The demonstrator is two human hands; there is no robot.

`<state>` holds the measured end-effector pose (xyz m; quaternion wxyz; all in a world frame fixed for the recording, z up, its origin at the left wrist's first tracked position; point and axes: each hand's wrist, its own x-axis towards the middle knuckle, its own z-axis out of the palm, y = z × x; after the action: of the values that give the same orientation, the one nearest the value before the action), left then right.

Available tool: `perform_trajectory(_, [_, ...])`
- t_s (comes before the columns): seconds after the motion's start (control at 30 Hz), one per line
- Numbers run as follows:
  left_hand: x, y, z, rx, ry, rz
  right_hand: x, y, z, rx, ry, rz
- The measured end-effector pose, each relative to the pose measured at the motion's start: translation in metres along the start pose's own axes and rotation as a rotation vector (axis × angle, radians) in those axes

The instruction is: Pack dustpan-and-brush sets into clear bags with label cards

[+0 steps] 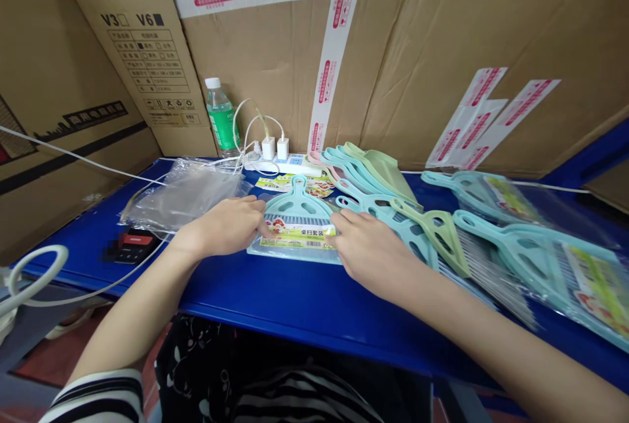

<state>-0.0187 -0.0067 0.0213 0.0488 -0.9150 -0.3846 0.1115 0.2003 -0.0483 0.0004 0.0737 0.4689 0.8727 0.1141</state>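
Head view: so there's a pale turquoise plastic dustpan-and-brush set [299, 203] in a clear bag, lying mid-table on the glossy blue tabletop [255, 308], handle pointing far. Left hand [230, 226] has its fingers curled onto the left edge, right hand [366, 249] the same on the right edge, both gripping; can't really see the thumbs underneath. My guess: holding both sides keeps the bag flat and the yellow-and-white printed card [295, 233] square across the front.

Clear plastic bags [189, 194] sit far left, probably for easy reach. Pink, turquoise and green dustpans [378, 171] overlap at the far side, likely nested to save room. Loose green long-bristled brush [442, 233] and bagged turquoise sets [533, 256] lie over on the right.
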Motion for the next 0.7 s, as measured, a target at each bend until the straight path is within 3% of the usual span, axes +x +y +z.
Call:
perform_trajectory(0.2, [-0.003,0.000,-0.004,0.037,-0.052,-0.070,-0.002,0.004,-0.009,0.022,-0.144,0.066])
perform_trajectory(0.7, [-0.005,-0.007,-0.008,-0.030,-0.119,-0.193,-0.002,0.007,-0.012,0.027,-0.152,0.090])
